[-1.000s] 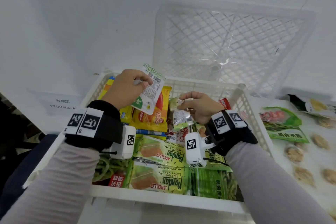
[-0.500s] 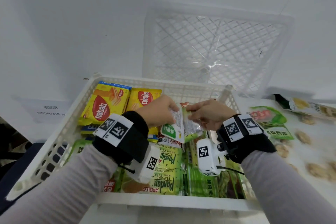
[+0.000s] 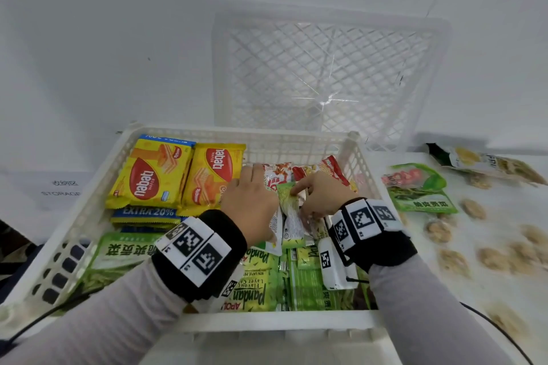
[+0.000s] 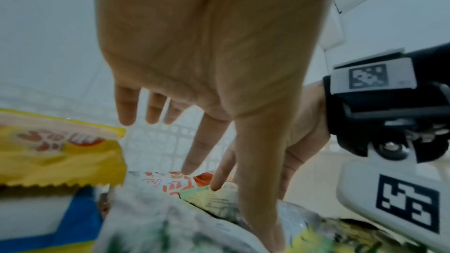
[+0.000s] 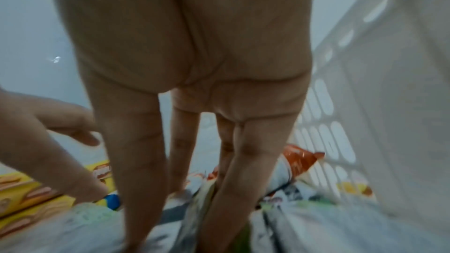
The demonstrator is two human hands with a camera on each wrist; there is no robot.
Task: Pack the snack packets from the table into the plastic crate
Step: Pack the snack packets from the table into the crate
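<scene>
The white plastic crate (image 3: 267, 323) holds yellow Nabati wafer packs (image 3: 148, 176) at its back left and green Pandan packets (image 3: 255, 284) along the front. Both hands are inside it, at the middle right. My left hand (image 3: 250, 197) has straight, spread fingers (image 4: 126, 107), and its thumb rests on a white packet (image 3: 275, 227). My right hand (image 3: 321, 195) reaches down with straight fingers (image 5: 233, 170). Its index finger presses a small green packet (image 3: 290, 204) that lies between the two hands. Red and white packets (image 3: 332, 170) lie just beyond the fingers.
A second white crate (image 3: 326, 68), with nothing in it, leans on the wall behind. On the patterned table at the right lie a green packet (image 3: 421, 191) and a dark one (image 3: 483, 163). The crate's right wall (image 5: 365, 103) is close to my right hand. A storage label (image 3: 62, 190) is at the left.
My left hand carried a white and green packet from above the wafers to the crate's middle and let go of it. Both hands have sunk onto the packets and their fingers have straightened.
</scene>
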